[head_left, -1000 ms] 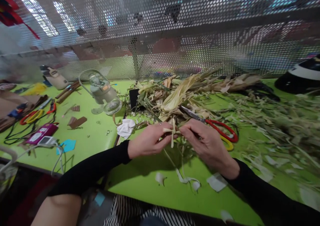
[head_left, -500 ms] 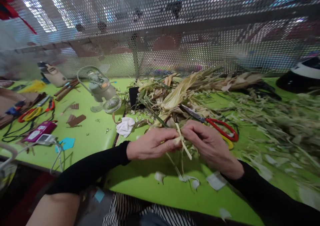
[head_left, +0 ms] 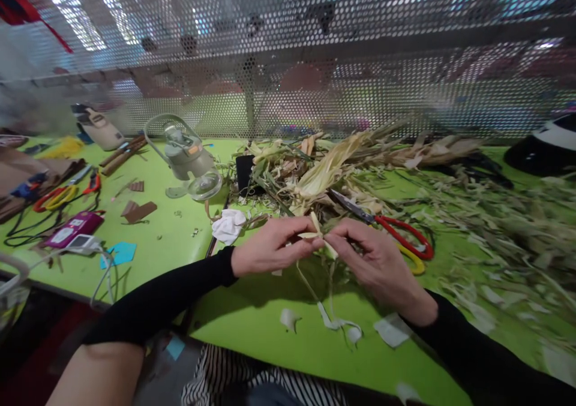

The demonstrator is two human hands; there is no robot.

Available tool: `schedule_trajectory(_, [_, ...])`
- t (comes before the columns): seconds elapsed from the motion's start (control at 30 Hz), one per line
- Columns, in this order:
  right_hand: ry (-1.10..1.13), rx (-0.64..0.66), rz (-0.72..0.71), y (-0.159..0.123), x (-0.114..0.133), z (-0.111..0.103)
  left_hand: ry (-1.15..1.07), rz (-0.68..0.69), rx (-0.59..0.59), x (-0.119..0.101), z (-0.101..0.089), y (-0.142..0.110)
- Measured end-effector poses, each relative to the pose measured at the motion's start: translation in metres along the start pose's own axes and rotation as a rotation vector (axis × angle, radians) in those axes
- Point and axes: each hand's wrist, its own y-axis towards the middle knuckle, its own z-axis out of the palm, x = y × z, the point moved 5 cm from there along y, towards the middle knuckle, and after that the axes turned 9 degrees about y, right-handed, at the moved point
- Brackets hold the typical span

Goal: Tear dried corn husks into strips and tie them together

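Between my two hands is a pale corn husk strip (head_left: 330, 249), crossed by another short piece. My left hand (head_left: 274, 247) pinches it between thumb and fingers. My right hand (head_left: 375, 262) also has its thumb and fingertips closed on the strip, close to the left fingertips. Thin strands of husk (head_left: 310, 283) hang below the hands toward the green table (head_left: 243, 328). Just beyond my fingers lies a heap of dried corn husks (head_left: 324, 166). Scissors with red and yellow handles (head_left: 400, 235) rest behind my right hand, blades pointing into the heap.
A clear bottle with a handle (head_left: 189, 160) and a crumpled white tissue (head_left: 228, 225) stand left of the heap, near a dark phone (head_left: 244, 175). Shredded husk (head_left: 504, 232) covers the right side. A purple device (head_left: 74, 229) with cables lies far left. A perforated metal screen (head_left: 288, 94) closes the back.
The husk strip between my fingers has turned, and a pointed end now shows over my left fingers. My hands stay close together; the view has shifted slightly.
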Motion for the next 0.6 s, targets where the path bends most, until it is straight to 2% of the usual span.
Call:
schedule_trajectory(0.17, [0.107,0.038,0.011,-0.001,0.002,0.000,-0.036,0.034,0.150,-0.003,0.005,0.001])
schedule_trajectory(0.33, [0.243,0.062,0.078,-0.005,0.000,0.002,0.020,0.218,0.141,-0.015,0.006,-0.001])
schedule_trajectory(0.4, [0.285,0.070,0.114,-0.006,-0.004,0.003,0.044,0.243,0.133,-0.016,0.007,-0.002])
schedule_trajectory(0.5, [0.299,0.014,0.242,-0.005,-0.016,0.002,0.036,0.112,0.098,-0.007,0.007,0.001])
schedule_trajectory(0.6, [0.248,-0.040,0.356,-0.003,-0.026,0.002,-0.063,-0.039,0.047,0.004,0.004,0.003])
